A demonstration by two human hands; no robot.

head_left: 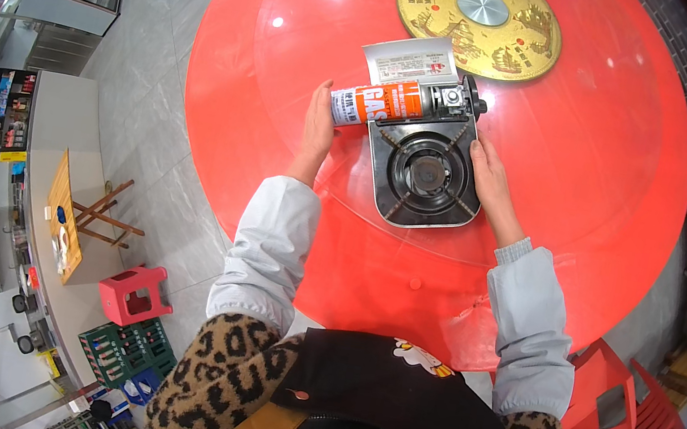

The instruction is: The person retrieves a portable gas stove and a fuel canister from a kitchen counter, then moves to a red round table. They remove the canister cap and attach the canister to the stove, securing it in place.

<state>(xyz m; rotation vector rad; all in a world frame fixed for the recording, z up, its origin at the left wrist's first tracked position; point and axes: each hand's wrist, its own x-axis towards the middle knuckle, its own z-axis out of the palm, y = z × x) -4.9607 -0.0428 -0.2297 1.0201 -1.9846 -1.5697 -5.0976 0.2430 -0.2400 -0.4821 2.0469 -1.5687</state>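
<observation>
A black portable gas stove (384,200) stands on the red-covered round table, its burner toward me and its canister bay on the far side. The bay lid (411,64) is up. An orange and white gas canister (379,102) lies sideways in the bay, its left end sticking out past the stove body. My left hand (318,127) is closed at that end, fingers against the base. Along the stove's right edge, my right hand (490,175) grips the side, just below the black knob (476,99); its thumb is partly hidden.
Farther back on the red table (298,52) sits a round gold turntable (414,8). Red plastic chairs (600,421) stand close at my right. On the left are a pink stool (135,296), a green crate (123,350) and a wooden folding table (67,227).
</observation>
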